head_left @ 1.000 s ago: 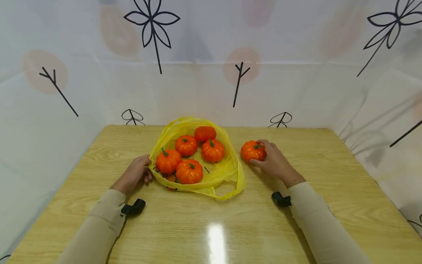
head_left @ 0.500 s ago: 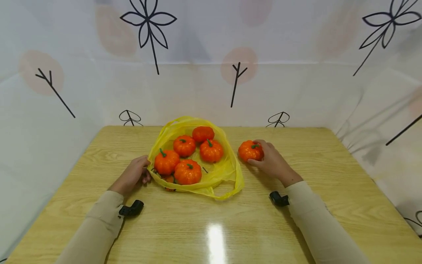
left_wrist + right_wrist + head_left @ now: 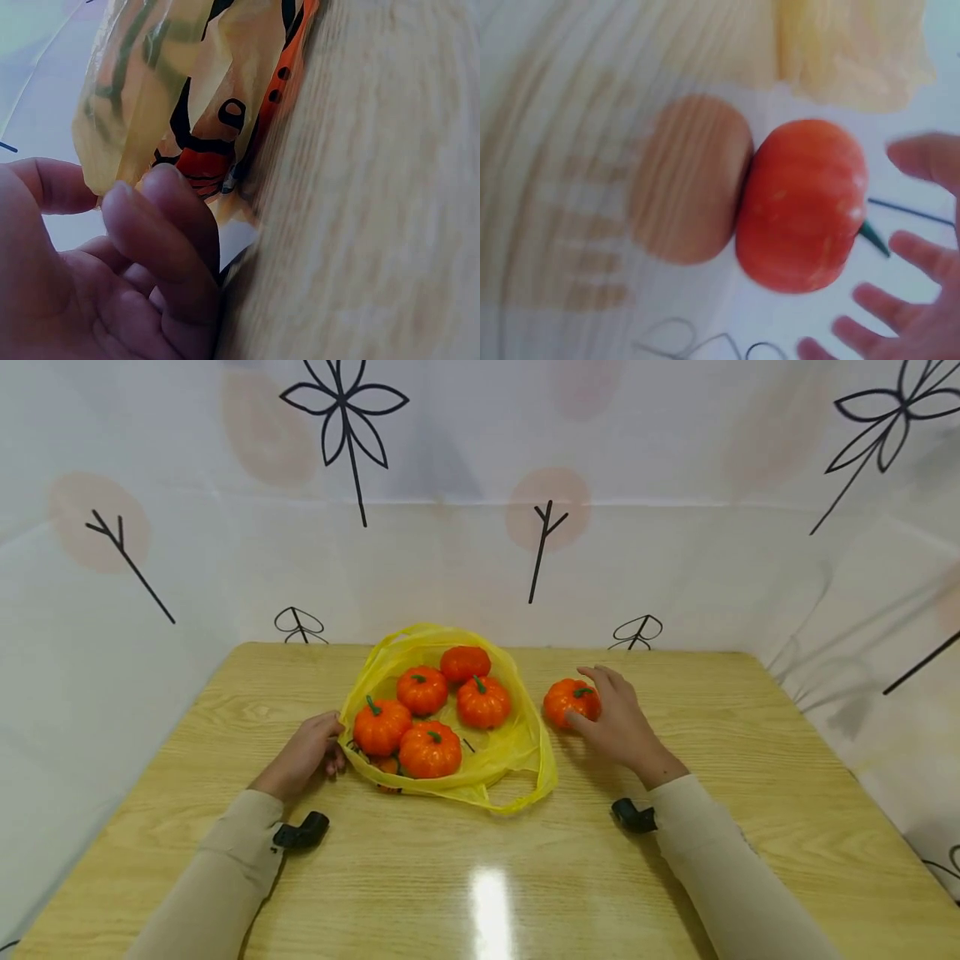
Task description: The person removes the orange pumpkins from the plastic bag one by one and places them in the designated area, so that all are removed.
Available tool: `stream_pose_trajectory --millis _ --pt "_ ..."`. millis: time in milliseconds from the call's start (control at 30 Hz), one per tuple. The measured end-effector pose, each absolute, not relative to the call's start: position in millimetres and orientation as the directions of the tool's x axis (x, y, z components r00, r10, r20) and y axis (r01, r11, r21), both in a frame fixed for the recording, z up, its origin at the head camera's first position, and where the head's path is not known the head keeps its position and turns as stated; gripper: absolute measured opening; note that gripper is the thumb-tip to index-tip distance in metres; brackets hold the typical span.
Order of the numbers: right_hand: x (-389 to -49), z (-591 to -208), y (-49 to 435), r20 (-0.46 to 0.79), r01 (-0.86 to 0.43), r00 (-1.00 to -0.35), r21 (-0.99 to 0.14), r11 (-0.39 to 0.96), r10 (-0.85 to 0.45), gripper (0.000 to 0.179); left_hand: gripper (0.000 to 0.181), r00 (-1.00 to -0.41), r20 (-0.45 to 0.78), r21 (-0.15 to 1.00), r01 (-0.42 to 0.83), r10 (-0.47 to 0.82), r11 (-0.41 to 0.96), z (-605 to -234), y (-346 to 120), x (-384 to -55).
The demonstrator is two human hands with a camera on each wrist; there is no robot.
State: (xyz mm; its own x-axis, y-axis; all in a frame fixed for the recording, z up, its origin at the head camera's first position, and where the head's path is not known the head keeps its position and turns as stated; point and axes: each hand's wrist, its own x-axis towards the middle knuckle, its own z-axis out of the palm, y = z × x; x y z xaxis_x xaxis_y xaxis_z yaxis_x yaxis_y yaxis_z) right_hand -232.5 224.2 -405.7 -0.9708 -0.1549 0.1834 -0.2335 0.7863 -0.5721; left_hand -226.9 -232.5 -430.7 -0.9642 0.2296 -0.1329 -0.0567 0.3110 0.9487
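Note:
A yellow plastic bag [image 3: 525,739] lies with its mouth spread open on the table, holding several small orange pumpkins [image 3: 431,750] with green stems. My left hand [image 3: 306,756] pinches the bag's left rim; the left wrist view shows thumb and finger meeting at the bag's edge [image 3: 105,161]. To the right of the bag, a single orange pumpkin [image 3: 567,703] sits on the wood. Around its right side my right hand [image 3: 622,718] is spread, and in the right wrist view its fingers [image 3: 889,307] stand apart from the pumpkin [image 3: 802,206].
The wooden table [image 3: 420,868] ends at the back against a white patterned cloth [image 3: 450,560]. One bag handle [image 3: 517,802] loops toward the front right. Dark devices [image 3: 302,832] stick out from both sleeve cuffs.
My right hand has let go of the lone pumpkin; its fingers have lifted off and spread. The left hand and the bag stay where they were.

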Motion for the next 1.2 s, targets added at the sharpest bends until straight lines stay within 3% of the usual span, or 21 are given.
stream_pose_trajectory --millis 300,600,833,1100,1200 --pt "-219 -391 206 0.380 -0.327 -0.921 -0.638 0.697 -0.085 0.046 0.019 -0.963 -0.153 0.948 -0.079 0.222 0.309 -431 -232 -229" --pt "-207 -384 190 0.504 -0.440 -0.858 -0.625 0.644 -0.098 0.034 0.035 -0.960 -0.160 0.944 -0.081 0.230 0.320 -429 -233 -228" --pt "-199 -380 174 0.526 -0.496 -0.838 -0.623 0.604 -0.146 0.034 0.027 -0.962 -0.168 0.944 -0.094 0.217 0.316 -431 -233 -228" --pt "-198 -376 158 0.512 -0.514 -0.838 -0.624 0.588 -0.189 0.036 0.040 -0.957 -0.168 0.942 -0.086 0.237 0.324 -430 -233 -228" --pt "-197 -374 152 0.510 -0.525 -0.835 -0.630 0.573 -0.205 0.038 0.033 -0.959 -0.172 0.944 -0.095 0.225 0.316 -429 -234 -229"
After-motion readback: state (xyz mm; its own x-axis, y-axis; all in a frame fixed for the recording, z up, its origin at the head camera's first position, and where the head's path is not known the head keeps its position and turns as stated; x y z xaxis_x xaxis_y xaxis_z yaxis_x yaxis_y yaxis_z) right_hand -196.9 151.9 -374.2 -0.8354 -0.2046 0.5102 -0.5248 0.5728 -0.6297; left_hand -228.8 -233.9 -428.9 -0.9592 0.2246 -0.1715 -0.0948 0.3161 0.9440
